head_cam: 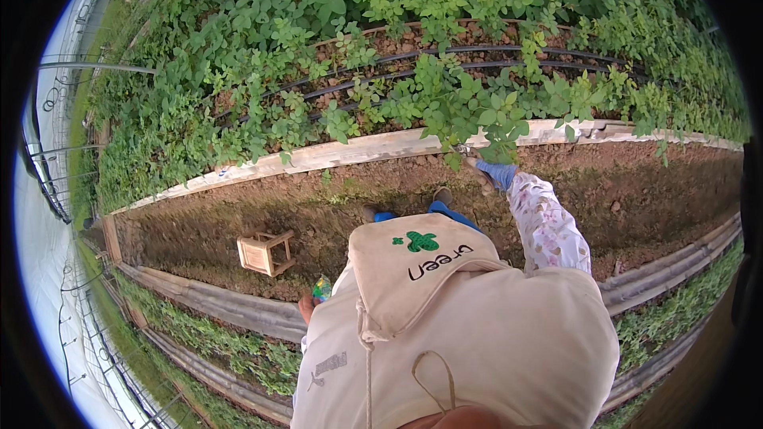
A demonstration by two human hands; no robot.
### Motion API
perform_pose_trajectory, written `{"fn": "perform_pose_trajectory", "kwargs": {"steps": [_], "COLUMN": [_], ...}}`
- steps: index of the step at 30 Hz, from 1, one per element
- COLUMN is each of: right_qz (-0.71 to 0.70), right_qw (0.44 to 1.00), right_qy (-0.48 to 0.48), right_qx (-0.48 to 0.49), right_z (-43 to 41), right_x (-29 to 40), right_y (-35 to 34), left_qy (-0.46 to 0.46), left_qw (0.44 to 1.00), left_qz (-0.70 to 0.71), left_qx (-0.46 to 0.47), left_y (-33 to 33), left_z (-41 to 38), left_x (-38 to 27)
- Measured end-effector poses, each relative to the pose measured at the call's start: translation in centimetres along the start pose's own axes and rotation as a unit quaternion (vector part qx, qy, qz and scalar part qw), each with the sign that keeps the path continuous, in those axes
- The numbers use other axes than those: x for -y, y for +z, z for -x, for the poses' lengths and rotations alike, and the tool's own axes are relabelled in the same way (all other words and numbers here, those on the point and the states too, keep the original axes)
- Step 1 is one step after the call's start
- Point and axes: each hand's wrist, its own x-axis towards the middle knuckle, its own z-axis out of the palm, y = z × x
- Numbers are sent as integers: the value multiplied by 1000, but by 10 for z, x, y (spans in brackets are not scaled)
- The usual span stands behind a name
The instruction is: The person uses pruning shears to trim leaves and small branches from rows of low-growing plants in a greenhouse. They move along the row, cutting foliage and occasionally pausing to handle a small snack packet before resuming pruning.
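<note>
My right hand point(478, 175), in a blue cuff and a floral sleeve, reaches to the near edge of a planted bed. Leaves of a green compound-leaved plant point(486, 116) hang over it and partly cover the fingers; whether it grips anything cannot be made out. Down at my left side, my left hand point(306, 308) is partly hidden by my clothing and holds a shiny green, yellow and blue plastic packet point(322, 289).
A small wooden stool point(263, 254) lies on its side on the soil path point(197, 232) to the left. A pale board edging point(351, 150) borders the bed, with black drip hoses point(477, 64) behind it. Grey edging point(226, 304) and another planted row run behind me. Metal greenhouse supports stand far left.
</note>
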Motion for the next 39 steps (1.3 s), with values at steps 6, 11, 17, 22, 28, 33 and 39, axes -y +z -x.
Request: {"fn": "perform_pose_trajectory", "kwargs": {"steps": [6,11,17,22,28,33,39], "right_qz": [7,-117,-150,-140,-147,-131,-130], "right_qw": [999,976,988,989,989,990,990], "right_qy": [36,138,31,35,27,37,49], "right_qx": [-31,122,14,-1,12,32,32], "right_z": [-21,5,15,-25,-60,-60,-45], "right_x": [5,13,9,15,18,19,9], "right_y": [15,3,4,0,3,0,-3], "left_qy": [-20,-18,58,23,5,-4,-15], "left_qw": [999,998,998,999,999,999,999], "left_qz": [-27,-26,-13,-25,-38,-38,-36], "left_qx": [32,48,-22,6,19,25,30], "left_y": [-9,-12,-10,-18,-28,-32,-29], "left_z": [0,1,9,7,11,11,15], "left_x": [1,15,20,16,9,12,8]}}
